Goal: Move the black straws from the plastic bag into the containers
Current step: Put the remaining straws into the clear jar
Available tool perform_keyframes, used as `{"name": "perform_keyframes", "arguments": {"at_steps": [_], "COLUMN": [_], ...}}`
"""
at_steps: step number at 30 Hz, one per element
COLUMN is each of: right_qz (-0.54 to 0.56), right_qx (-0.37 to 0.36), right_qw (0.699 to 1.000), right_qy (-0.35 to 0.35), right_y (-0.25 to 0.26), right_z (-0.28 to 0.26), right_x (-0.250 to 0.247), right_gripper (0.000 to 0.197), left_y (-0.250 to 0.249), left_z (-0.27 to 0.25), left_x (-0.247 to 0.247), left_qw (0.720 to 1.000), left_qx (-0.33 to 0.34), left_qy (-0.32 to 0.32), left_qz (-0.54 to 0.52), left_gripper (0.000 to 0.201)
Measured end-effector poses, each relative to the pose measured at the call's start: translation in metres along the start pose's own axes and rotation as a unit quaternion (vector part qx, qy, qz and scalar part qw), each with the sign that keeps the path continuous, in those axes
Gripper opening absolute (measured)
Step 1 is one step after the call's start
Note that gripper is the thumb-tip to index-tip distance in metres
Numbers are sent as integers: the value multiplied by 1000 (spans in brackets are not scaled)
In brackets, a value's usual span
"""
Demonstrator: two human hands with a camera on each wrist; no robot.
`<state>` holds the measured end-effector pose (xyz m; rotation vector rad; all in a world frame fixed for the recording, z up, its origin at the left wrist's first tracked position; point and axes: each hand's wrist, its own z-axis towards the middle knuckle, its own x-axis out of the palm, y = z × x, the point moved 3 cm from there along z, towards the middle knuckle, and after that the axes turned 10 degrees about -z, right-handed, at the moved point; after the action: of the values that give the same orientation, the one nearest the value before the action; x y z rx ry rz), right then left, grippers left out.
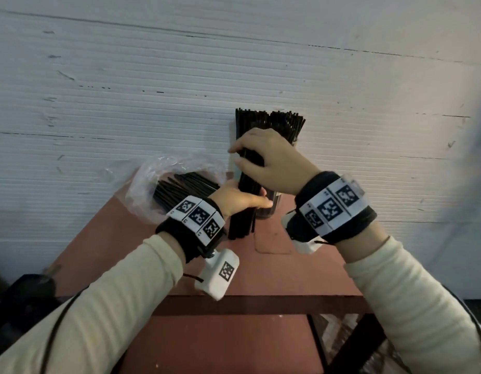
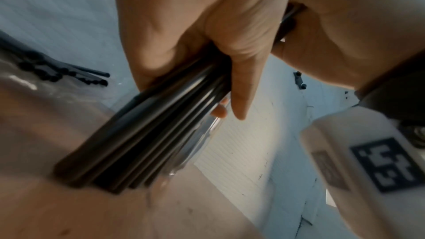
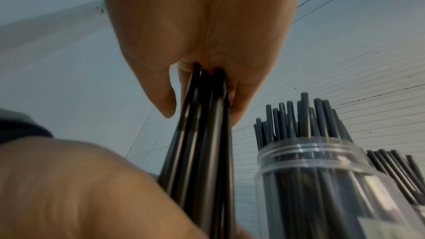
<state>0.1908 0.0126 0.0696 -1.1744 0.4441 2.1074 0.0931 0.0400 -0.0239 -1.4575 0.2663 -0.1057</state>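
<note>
A bundle of black straws [image 1: 243,211] stands upright with its lower ends on the reddish table [image 1: 274,271]. My left hand [image 1: 242,199] grips the bundle around its middle; the left wrist view shows the fingers wrapped round the bundle [image 2: 147,134]. My right hand [image 1: 263,160] pinches the bundle's top ends [image 3: 202,115]. A clear plastic bag [image 1: 150,190] with more black straws [image 1: 180,187] lies to the left. Just right of the bundle stands a clear container [image 3: 322,179] full of straws, and their tops [image 1: 285,125] fan out behind my right hand.
A second batch of upright straws [image 3: 395,168] shows behind the clear container. A white ribbed wall [image 1: 126,90] runs close behind the table. The table's front edge [image 1: 261,303] lies near my forearms, with a dark frame and floor below.
</note>
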Motion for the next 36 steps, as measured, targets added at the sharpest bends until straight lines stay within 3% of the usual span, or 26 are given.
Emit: {"name": "perform_keyframes", "arguments": {"at_steps": [4,7,11,15,18,23,26,28,30,32,34,36], "right_qz": [2,22,68,105,150,250,273,280,289,296,313,326], "right_qx": [3,-4,12,80,143,98,63,48,54,53,55,82], "right_qw": [1000,999,996,985,974,961,952,952,952,952,948,941], "right_qy": [-30,-34,-62,-108,-93,64,120,109,85,59,17,-43], "right_y": [-1,1,0,-5,-10,-5,4,7,2,-3,-12,-28], "right_z": [-5,-8,-10,-16,-19,-26,-29,-28,-27,-23,-16,-8], "right_x": [2,-1,-6,-21,-25,-17,-6,-3,-5,-13,-27,-45], "right_gripper": [23,26,45,75,88,47,28,11,8,7,6,11], "left_y": [11,7,6,-9,-31,-51,-47,-40,-36,-37,-41,-45], "left_z": [0,-2,-3,-6,-18,-44,-50,-48,-44,-38,-30,-23], "left_x": [1,3,3,-6,-5,3,5,6,8,8,5,2], "left_qw": [998,996,995,998,995,967,956,961,966,971,983,989], "left_qx": [-40,-44,-40,5,48,53,47,52,43,52,86,135], "left_qy": [44,59,44,2,62,226,253,249,242,223,151,38], "left_qz": [-8,57,78,63,55,110,144,113,83,67,56,45], "left_gripper": [44,40,40,46,35,21,14,18,13,21,37,65]}}
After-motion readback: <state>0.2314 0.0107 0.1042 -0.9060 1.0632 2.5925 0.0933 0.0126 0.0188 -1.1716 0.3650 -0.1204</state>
